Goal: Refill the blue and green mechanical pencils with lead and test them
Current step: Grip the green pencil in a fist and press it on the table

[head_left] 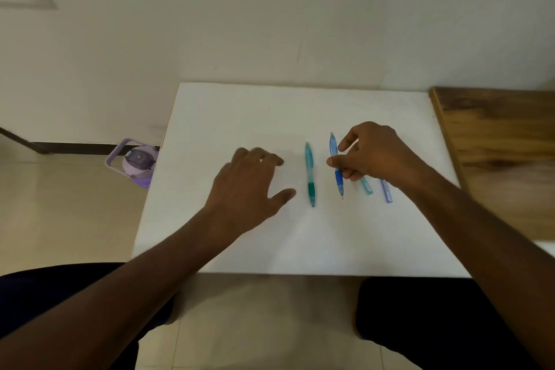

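White bench (228, 117) against a pale wall carries the green pencil (309, 173), lying flat, tip toward the person. Right hand (372, 153) pinches the blue pencil (335, 159) at mid-barrel, just right of the green one. Left hand (249, 180) rests nearby, fingers relaxed, holding nothing. Two lead tubes (386, 192) lie partly under the right hand.

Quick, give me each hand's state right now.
Left hand: open, fingers spread, holding nothing.
Right hand: pinching the blue mechanical pencil.
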`<move>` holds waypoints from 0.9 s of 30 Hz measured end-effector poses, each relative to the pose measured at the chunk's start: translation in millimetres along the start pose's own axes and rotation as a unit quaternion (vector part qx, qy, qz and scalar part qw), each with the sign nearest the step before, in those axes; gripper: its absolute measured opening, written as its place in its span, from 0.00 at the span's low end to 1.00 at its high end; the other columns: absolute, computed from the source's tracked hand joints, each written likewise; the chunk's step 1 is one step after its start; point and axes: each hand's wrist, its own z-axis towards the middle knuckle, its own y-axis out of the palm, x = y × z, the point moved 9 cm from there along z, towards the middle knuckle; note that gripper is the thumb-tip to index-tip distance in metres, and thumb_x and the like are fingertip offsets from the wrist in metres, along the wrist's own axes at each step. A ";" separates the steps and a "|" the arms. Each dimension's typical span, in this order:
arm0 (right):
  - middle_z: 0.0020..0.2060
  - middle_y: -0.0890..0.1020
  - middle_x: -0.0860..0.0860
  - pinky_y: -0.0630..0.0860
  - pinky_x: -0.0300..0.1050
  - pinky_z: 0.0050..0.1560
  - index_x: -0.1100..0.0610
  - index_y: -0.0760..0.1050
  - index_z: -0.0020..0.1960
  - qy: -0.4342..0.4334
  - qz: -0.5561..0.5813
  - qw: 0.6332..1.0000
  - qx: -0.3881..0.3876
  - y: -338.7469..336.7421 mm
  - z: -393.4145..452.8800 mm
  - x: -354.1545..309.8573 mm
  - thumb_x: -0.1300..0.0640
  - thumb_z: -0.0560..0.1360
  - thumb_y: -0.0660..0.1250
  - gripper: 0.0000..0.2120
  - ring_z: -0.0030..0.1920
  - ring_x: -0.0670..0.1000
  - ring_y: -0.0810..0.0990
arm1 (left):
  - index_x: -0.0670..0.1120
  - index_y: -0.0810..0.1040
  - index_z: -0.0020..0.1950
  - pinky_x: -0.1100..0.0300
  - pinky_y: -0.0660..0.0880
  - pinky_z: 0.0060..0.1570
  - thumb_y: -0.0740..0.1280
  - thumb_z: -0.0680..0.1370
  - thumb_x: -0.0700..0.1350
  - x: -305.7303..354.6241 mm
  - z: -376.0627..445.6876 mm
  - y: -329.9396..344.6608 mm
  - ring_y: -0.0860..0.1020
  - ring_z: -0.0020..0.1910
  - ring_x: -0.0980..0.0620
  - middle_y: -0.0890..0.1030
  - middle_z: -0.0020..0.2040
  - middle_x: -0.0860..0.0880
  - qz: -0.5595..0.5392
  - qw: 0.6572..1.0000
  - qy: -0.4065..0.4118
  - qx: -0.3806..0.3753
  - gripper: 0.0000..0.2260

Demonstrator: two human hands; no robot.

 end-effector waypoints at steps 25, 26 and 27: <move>0.54 0.80 0.55 0.80 0.44 0.51 0.55 0.74 0.63 -0.106 -0.181 0.973 0.097 45.7 -0.3 -51.1 0.41 0.76 0.75 0.24 0.50 0.53 0.82 | 0.54 0.34 0.86 0.38 0.46 0.84 0.52 0.83 0.69 -10.6 -10.2 52.9 0.34 0.85 0.37 0.29 0.85 0.44 0.089 0.987 0.038 -0.131 0.41; 0.55 0.79 0.55 0.82 0.46 0.53 0.55 0.72 0.64 -0.103 -0.194 0.971 0.097 49.5 1.2 -52.5 0.42 0.76 0.76 0.25 0.50 0.54 0.83 | 0.54 0.35 0.86 0.38 0.48 0.84 0.53 0.83 0.69 -9.4 -12.8 50.8 0.35 0.85 0.38 0.30 0.85 0.44 0.094 0.984 0.045 -0.141 0.41; 0.55 0.79 0.55 0.82 0.47 0.53 0.55 0.71 0.64 -0.102 -0.205 0.969 0.095 53.2 3.0 -54.3 0.42 0.76 0.76 0.25 0.49 0.54 0.83 | 0.54 0.35 0.86 0.39 0.49 0.84 0.54 0.83 0.69 -9.0 -15.8 48.5 0.36 0.85 0.38 0.30 0.85 0.44 0.101 0.982 0.051 -0.148 0.41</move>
